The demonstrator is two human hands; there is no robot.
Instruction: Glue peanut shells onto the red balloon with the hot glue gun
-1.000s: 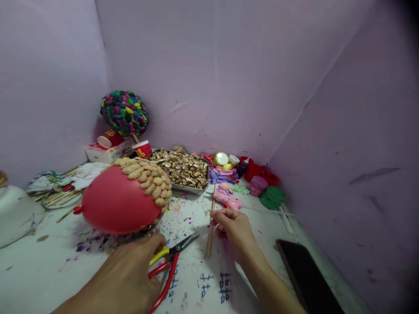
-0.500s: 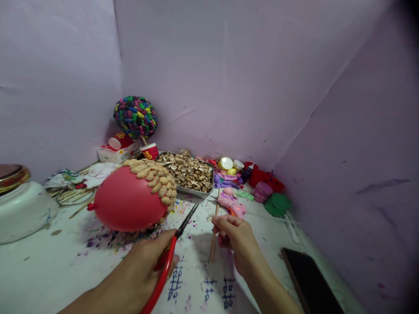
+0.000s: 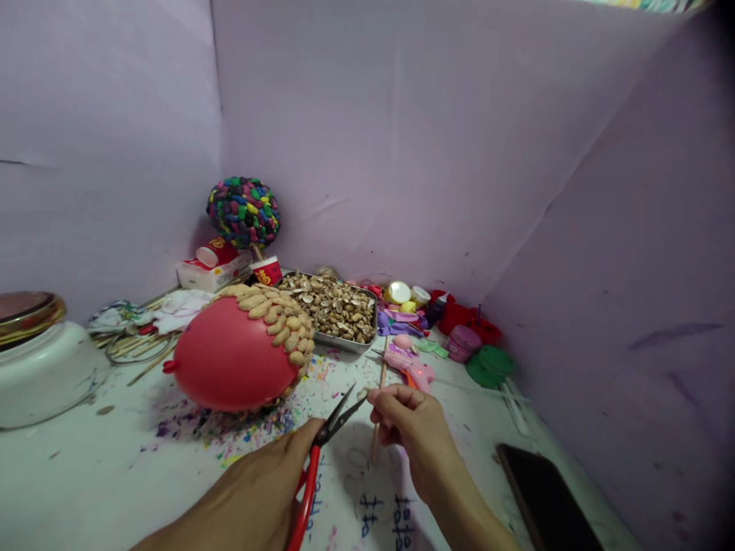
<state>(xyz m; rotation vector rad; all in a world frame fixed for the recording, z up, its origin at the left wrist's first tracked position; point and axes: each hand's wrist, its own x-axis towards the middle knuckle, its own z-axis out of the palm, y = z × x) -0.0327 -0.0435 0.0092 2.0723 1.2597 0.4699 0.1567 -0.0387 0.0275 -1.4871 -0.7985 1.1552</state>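
My left hand point(image 3: 264, 478) is closed round the red-handled scissors point(image 3: 311, 486), whose dark blades are spread apart. With thumb and fingertips pinched, my right hand point(image 3: 416, 421) holds a small pale piece of peanut shell point(image 3: 364, 393), mostly hidden by the fingers. One blade tip reaches close to that piece; whether it touches I cannot tell. Left of the scissors lies a red balloon point(image 3: 230, 360), its far right end covered in rows of peanut shells point(image 3: 281, 321). Behind the balloon stands a metal tray point(image 3: 344, 343) heaped with shells.
A pink glue gun point(image 3: 405, 363) and a wooden stick point(image 3: 377, 440) lie just beyond my right hand. A phone point(image 3: 545, 490) rests at right. Coloured tubs point(image 3: 490, 366) line the back right. A white pot point(image 3: 46, 375) stands at left, and a multicoloured ball point(image 3: 244, 210) at the back.
The scissor blades have opened and moved toward the right fingertips. My right hand keeps its pinch, and the whole view has shifted slightly.
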